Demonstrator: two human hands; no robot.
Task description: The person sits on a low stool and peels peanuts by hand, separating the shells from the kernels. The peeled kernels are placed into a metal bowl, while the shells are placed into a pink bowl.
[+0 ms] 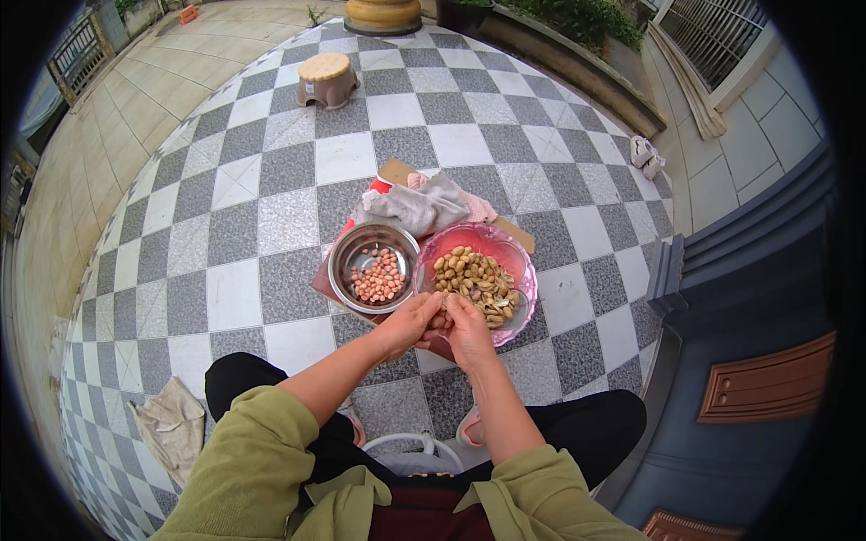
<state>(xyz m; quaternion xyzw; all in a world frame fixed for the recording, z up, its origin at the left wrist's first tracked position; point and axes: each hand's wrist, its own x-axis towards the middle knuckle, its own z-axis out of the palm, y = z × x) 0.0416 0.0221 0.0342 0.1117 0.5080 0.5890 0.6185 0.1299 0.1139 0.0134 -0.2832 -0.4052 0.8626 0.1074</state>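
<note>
My left hand [411,322] and my right hand [469,331] meet at the near edge of a pink plastic bowl [530,297]. Their thumbs and fingertips pinch a small thing between them, probably a peanut in its shell; the fingers mostly hide it. Unshelled peanuts [467,270] and some broken shells [504,287] lie in the pink bowl. To its left, touching or nearly so, stands a stainless steel bowl [336,274] with shelled pinkish peanut kernels [379,278] at its bottom.
Behind the bowls lie a grey cloth [423,206] and a pink cloth [479,206]. Under the bowls is a low red support [325,278]. A stool [327,81] stands farther off on the tiled floor, shoes [646,157] sit at right, and a beige rag [172,422] lies at left.
</note>
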